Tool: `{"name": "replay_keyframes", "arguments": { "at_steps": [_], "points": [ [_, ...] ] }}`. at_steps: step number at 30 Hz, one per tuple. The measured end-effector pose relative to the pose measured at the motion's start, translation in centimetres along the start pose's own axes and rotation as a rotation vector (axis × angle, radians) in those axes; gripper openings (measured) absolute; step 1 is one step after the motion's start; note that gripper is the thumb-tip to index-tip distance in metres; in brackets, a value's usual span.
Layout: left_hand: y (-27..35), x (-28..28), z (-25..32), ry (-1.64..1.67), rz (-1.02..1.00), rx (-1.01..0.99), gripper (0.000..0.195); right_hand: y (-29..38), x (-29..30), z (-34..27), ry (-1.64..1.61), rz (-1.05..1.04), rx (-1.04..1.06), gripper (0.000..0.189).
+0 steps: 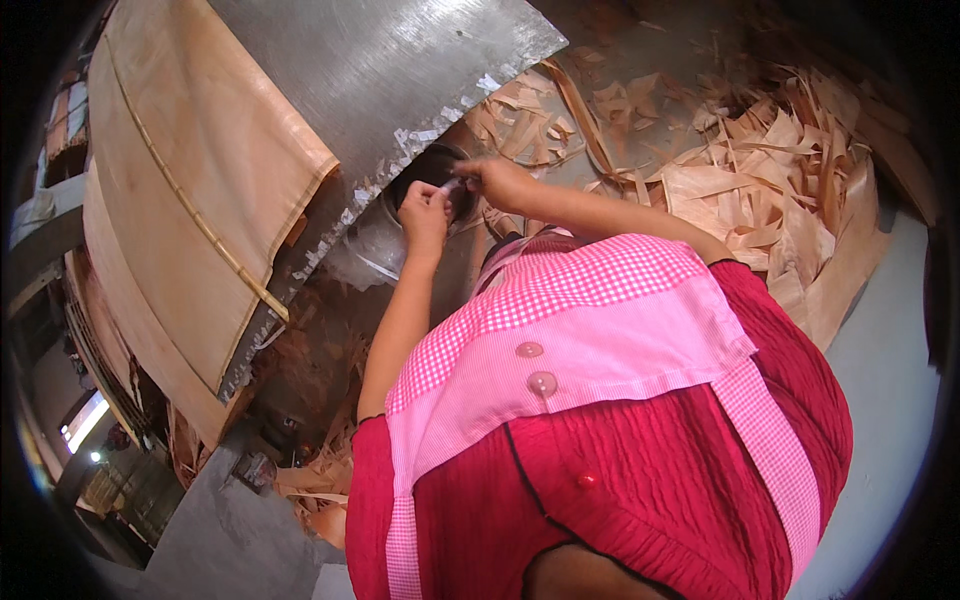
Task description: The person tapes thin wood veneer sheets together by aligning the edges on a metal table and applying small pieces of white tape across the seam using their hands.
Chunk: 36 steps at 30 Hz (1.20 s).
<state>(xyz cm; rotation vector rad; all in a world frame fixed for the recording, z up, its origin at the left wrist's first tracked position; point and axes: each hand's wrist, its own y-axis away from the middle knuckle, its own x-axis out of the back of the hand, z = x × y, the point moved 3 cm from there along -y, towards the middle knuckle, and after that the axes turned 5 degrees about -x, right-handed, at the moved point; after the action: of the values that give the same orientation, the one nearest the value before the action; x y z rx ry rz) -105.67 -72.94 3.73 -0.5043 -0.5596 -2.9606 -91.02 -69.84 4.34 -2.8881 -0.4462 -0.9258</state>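
Note:
My left hand [425, 217] pinches a small pale piece [451, 185], too small and blurred to identify, between thumb and fingers. Close by on the right, my right hand [501, 182] has its fingertips at that same piece; they are blurred, so I cannot tell whether they grip it. Both hands are over a dark round container [429, 166], partly hidden beneath the edge of a metal tabletop [390, 67]. Several small whitish strips [420, 136] cling along this edge.
Thin wood veneer sheets [217, 150] cover the tabletop's left side, with a slender jointed stick [187, 202] across them. A large heap of veneer scraps [780, 172] lies at right. More scraps [322, 480] are on the floor at lower left, beside a small box-like object [255, 471].

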Motion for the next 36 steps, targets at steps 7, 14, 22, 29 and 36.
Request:
{"name": "replay_keyframes", "arguments": {
  "at_steps": [7,14,22,29,36],
  "points": [
    [-1.8,0.7,-1.7,-0.837,0.032,-0.054,0.022,-0.5,-6.0,2.6,-1.007,-0.36,-0.456,0.02],
    [17.4,31.3,-8.4,-1.416,0.432,0.551,0.011,-1.1,-4.3,3.6,-0.946,-0.443,-0.374,0.017],
    [5.3,9.7,12.4,-0.009,0.178,0.128,0.013,-5.0,10.0,-1.7,-0.68,-1.062,0.143,0.04],
    [-7.8,-14.7,27.5,-0.232,-0.038,-0.43,0.012,-13.7,28.3,5.2,-0.628,-0.838,0.18,0.05],
    [-21.8,-18.5,25.4,-0.754,0.43,-0.397,0.051,-22.6,38.0,16.3,-0.456,-0.712,-0.371,0.015]
  ]
}}
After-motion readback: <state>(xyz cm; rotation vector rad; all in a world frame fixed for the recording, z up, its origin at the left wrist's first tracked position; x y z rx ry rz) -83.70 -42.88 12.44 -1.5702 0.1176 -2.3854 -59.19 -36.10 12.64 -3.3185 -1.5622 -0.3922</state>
